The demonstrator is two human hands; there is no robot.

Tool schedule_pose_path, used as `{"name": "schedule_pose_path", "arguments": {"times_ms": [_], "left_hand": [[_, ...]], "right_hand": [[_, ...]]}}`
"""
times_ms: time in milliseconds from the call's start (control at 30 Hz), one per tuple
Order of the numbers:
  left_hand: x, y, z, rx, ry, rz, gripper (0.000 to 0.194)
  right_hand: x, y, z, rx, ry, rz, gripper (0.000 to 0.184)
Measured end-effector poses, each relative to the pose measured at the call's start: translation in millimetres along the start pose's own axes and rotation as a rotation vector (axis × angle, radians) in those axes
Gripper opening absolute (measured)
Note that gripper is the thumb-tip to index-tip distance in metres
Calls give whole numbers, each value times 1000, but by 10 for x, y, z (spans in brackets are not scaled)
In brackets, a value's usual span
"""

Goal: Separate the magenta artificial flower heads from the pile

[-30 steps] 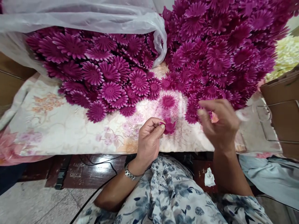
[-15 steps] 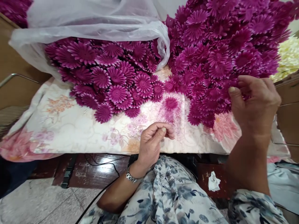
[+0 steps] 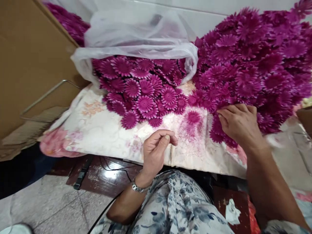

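Observation:
My left hand (image 3: pixel 156 149) is held above the front edge of the cloth, its thumb pressed to the curled fingers. Whatever is in that pinch is too small or hidden to make out. At the left edge of a big heap of magenta flower heads (image 3: pixel 246 68), my right hand (image 3: pixel 240 125) reaches in with thumb and fingers together. Its fingertips meet the petals, and what they grip is hidden. One loose magenta flower head (image 3: pixel 193 117) lies between the heaps, amid pink powder on the floral cloth (image 3: pixel 104 133). More flower heads (image 3: pixel 145 103) spill from a clear plastic bag (image 3: pixel 136 50).
A tall cardboard box (image 3: pixel 34 65) with a bent metal wire handle (image 3: pixel 46 97) stands on the left. Another box (image 3: pixel 304 120) edges in at the right. A crumpled white tissue (image 3: pixel 232 212) lies below the table. A black cable (image 3: pixel 104 211) runs by my left arm.
My right hand has come down and leftward onto the heap's edge, its fingers closing together. My left hand keeps its pinch. The view has turned left.

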State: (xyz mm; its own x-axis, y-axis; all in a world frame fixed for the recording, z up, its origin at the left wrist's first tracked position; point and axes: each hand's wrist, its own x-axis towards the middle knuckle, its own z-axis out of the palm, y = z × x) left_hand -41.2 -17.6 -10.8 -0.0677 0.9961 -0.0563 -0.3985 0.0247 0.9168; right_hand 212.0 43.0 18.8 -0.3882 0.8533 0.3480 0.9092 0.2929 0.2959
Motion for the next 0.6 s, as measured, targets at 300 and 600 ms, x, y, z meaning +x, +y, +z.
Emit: {"name": "schedule_pose_path", "arguments": {"times_ms": [300, 600], "left_hand": [[140, 146, -318, -7, 85, 110, 13], [201, 525, -717, -54, 169, 144, 11]], "right_hand": [[236, -266, -168, 107, 160, -143, 16], [1218, -874, -46, 315, -112, -126, 35]]}}
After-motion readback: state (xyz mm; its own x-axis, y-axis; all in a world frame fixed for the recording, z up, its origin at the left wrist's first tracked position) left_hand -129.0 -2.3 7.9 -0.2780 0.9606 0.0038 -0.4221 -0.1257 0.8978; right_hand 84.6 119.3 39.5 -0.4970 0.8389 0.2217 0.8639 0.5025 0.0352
